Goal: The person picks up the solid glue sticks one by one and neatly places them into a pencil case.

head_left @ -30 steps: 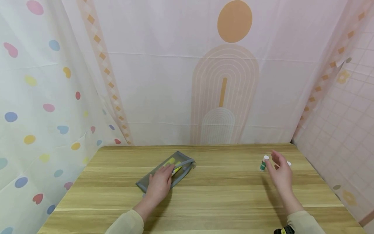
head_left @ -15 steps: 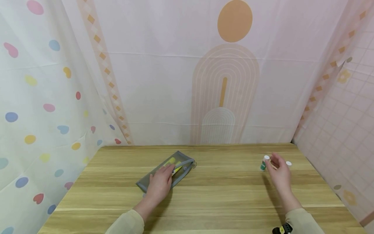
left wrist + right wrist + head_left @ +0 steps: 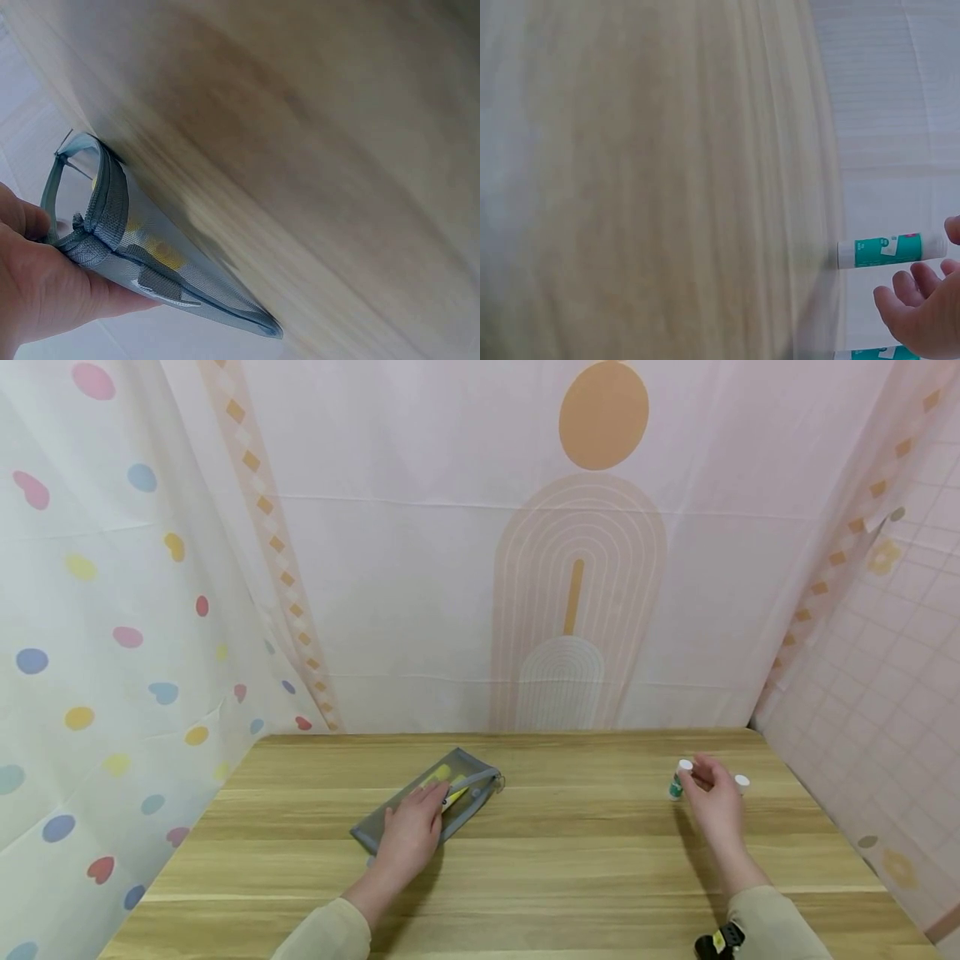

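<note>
My left hand (image 3: 412, 828) holds the grey mesh pencil pouch (image 3: 375, 827), which lies slanted on the table. In the left wrist view, fingers and thumb grip the mesh pouch (image 3: 161, 274) at its zippered, gaping mouth. Yellow items (image 3: 459, 793) show inside it. My right hand (image 3: 718, 802) is at a standing green glue stick (image 3: 677, 785) with a white cap. In the right wrist view, the thumb and loosely bent fingers lie on either side near the cap of this glue stick (image 3: 889, 251), with a gap showing below it. A second glue stick (image 3: 742, 783) stands behind the right hand, mostly hidden.
Both hands work over a wooden table (image 3: 555, 860). Patterned curtains (image 3: 405, 568) hang right behind its back edge and along both sides. A black wrist strap device (image 3: 718, 941) sits at the right sleeve.
My right hand has shifted slightly left, closer to the nearer glue stick, and its fingers have drawn in a little. The left hand and the pencil pouch stay in place.
</note>
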Motion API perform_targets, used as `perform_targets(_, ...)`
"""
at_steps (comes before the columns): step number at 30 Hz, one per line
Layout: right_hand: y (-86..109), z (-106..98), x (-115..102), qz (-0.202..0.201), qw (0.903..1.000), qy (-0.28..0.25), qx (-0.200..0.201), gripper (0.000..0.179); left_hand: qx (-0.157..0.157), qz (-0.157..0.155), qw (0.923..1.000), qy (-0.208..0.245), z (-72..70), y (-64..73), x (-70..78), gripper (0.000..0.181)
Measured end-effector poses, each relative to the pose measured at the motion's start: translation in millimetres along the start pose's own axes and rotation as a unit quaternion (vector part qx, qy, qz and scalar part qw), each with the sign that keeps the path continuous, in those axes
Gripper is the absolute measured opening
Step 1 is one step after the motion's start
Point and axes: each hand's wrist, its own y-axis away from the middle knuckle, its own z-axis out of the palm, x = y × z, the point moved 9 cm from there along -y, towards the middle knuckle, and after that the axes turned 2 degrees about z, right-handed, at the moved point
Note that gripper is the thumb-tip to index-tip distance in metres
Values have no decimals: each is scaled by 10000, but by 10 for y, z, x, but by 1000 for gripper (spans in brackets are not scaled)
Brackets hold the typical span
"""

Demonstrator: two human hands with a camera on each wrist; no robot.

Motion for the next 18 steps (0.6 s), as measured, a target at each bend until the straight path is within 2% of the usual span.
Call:
perform_targets(4,-23,14,28,68,9999,77,-21,44,13,-5,10000,-7,1,-2,-2,37)
perform_targets(18,-70,66,99,258,9996,-137,43,37,28,33,10000,-3,-14,0,10,38)
